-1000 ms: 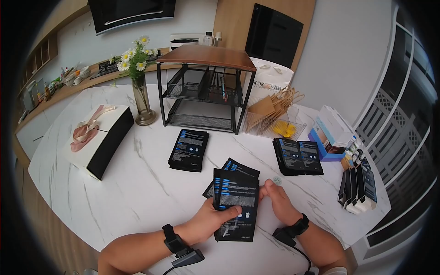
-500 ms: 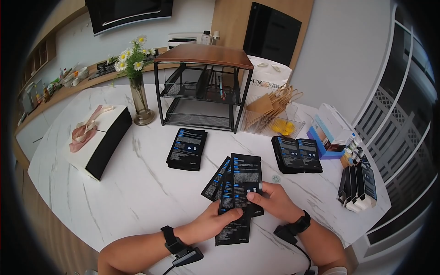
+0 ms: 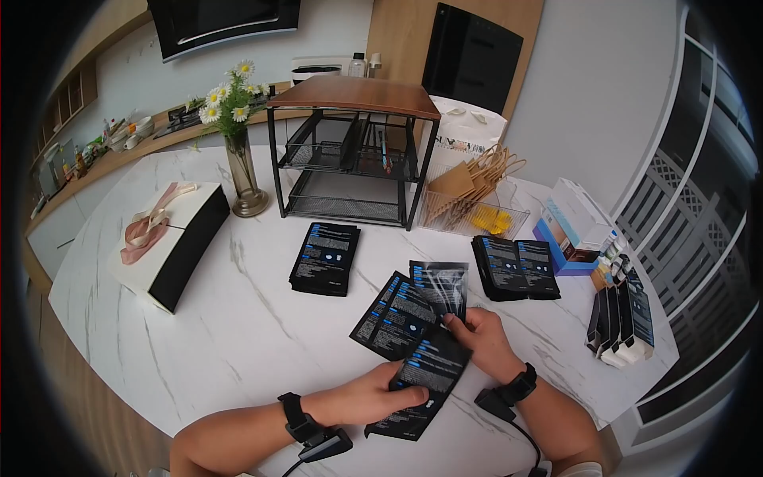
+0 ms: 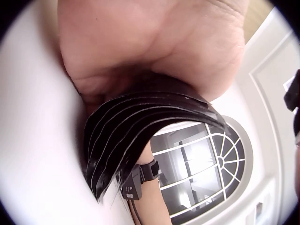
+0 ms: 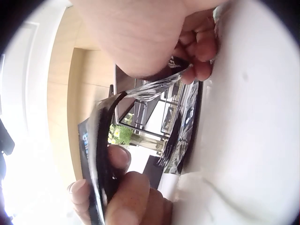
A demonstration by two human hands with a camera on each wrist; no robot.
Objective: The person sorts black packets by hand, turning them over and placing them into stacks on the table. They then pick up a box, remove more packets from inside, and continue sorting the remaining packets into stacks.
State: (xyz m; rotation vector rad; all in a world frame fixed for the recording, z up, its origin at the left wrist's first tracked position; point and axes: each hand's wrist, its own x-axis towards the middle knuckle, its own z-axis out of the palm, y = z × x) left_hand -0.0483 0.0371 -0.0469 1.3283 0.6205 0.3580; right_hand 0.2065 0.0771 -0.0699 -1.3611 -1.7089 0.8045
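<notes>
The left hand (image 3: 367, 397) curls its fingers round one stack (image 3: 439, 364) of packets, long axis slanting away rightward, the right hand (image 3: 485, 343) pinches one packet (image 5: 154, 89) between thumb and fingers, and three fanned packets (image 3: 377, 318) point away just beyond the left fingers.

The small print on the held packets (image 3: 439, 367) is unreadable, and they hide most fingers of the left hand (image 3: 376, 396) in the head view. The rack (image 3: 354, 94) partly hides the white bag (image 3: 467, 126) — and that view's top edge cuts off the dark wall panel (image 3: 229, 30).
</notes>
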